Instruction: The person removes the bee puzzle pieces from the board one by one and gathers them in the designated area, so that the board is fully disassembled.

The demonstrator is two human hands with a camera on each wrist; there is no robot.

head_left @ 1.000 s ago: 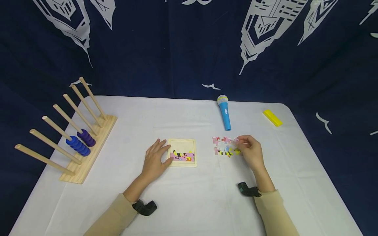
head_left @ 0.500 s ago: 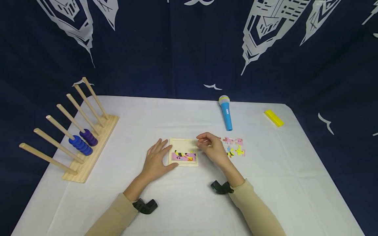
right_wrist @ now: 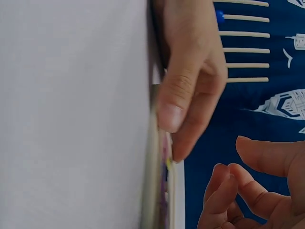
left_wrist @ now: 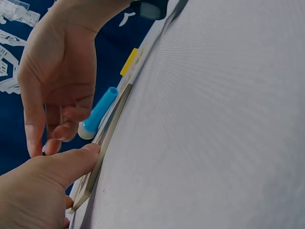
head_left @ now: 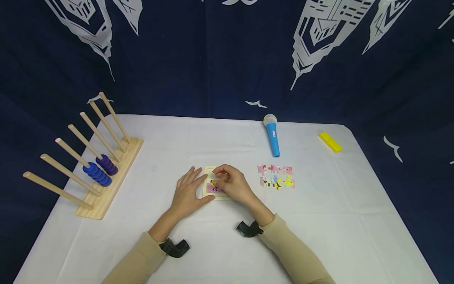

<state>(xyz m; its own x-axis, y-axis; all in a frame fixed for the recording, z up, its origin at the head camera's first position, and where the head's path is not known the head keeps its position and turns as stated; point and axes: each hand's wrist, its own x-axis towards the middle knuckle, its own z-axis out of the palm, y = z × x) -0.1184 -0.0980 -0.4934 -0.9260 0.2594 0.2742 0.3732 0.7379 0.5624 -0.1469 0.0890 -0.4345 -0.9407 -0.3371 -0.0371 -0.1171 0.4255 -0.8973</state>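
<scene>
My left hand (head_left: 186,194) rests along the left edge of a small wooden puzzle tray (head_left: 209,169), fingers spread and fairly straight, thumb at its lower edge. Assembled pink pieces (head_left: 212,188) show in the tray's lower part. Above the tray is my right hand (head_left: 235,185), thumb and fingertips bent together. A small pale bit (left_wrist: 44,149), likely the edge of a puzzle piece, shows at those fingertips in the left wrist view; the rest is hidden. The right wrist view has the left thumb (right_wrist: 171,112) lying on the tray's side.
Several loose puzzle pieces (head_left: 276,183) lie in two rows to the right of the tray. Beyond them are a blue toy microphone (head_left: 272,138) and a yellow block (head_left: 330,142). A wooden peg stand (head_left: 122,169) with blue and purple rings stands at left.
My right hand has moved left from the loose pieces to over the tray, now covering its right side. The left hand stays at the tray's edge, its thumb shifted slightly.
</scene>
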